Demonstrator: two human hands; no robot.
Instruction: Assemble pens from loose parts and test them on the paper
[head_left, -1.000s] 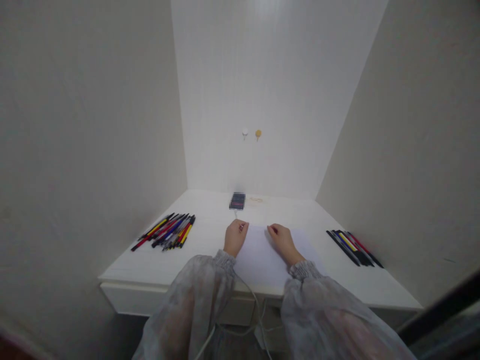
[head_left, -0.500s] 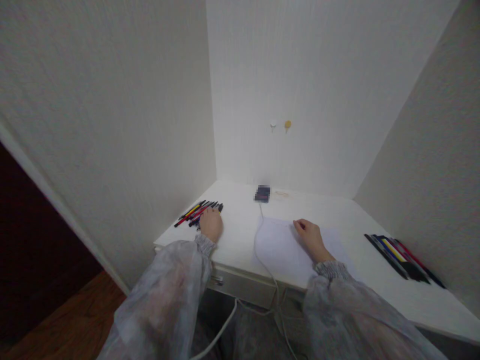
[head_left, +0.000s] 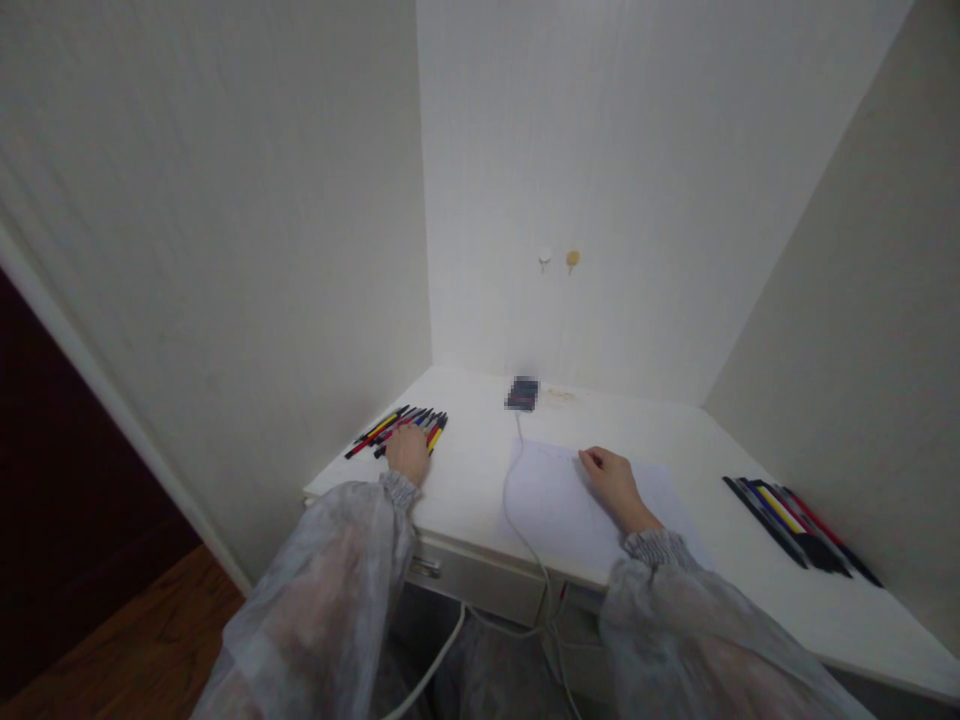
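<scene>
My left hand [head_left: 409, 452] rests on the near end of a pile of coloured pens [head_left: 390, 427] at the left of the white desk [head_left: 465, 470]. Its fingers curl down into the pile, and what they grip is hidden. My right hand [head_left: 615, 478] lies on a white sheet of paper [head_left: 562, 505] in the middle of the desk, with its fingers curled in and nothing visible in them. Both arms wear pale translucent sleeves.
A second row of pens [head_left: 795, 515] lies at the right of the desk. A small dark device [head_left: 522, 393] sits at the back, and its cable [head_left: 510, 500] runs over the front edge. Walls close in on three sides. Two small hooks [head_left: 559, 258] are on the back wall.
My left hand has left the paper and moved left onto the pen pile. My right hand stays on the sheet. The view has swung left and shows dark floor.
</scene>
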